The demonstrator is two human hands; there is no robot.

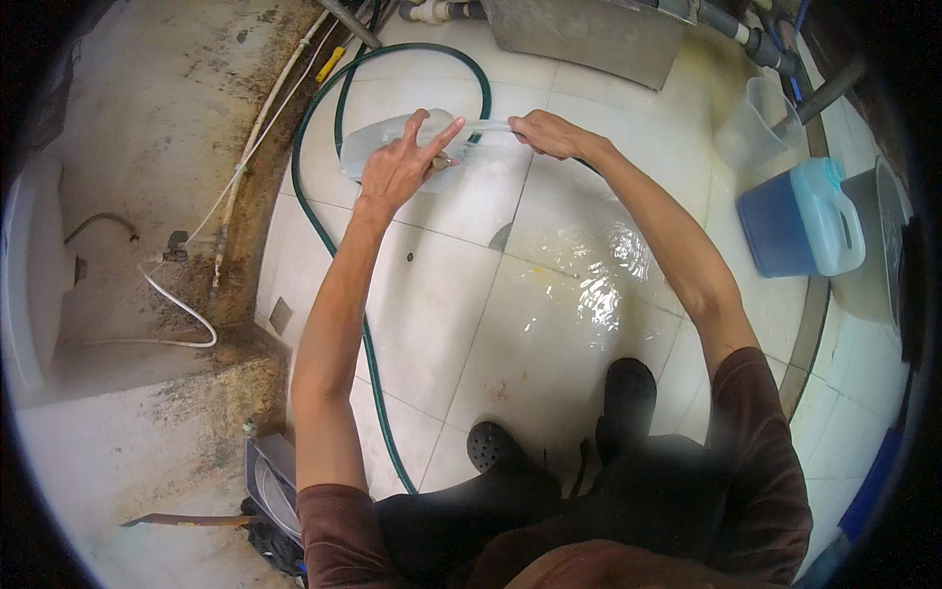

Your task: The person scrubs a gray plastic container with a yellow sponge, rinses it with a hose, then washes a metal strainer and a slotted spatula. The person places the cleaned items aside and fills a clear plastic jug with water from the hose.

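Note:
A translucent plastic container (360,147) is held tilted above the tiled floor, its far part blurred. My right hand (548,134) is closed on the narrow end of its edge, at the right. Over the container's left part lies my left hand (397,168), with two fingers stretched out. Its other fingers curl out of sight beside a small brownish, shiny thing (441,160) that I cannot make out. A short piece of the green hose (475,138) shows just under the container's edge. Whether my left hand grips the container is hidden.
The green garden hose (296,158) loops over white floor tiles (434,294). Water (603,294) glistens before my black clogs (629,390). To the right stand a jug of blue liquid (784,217), a grey bin (876,287) and a translucent bucket (751,132). A metal box (589,37) is ahead.

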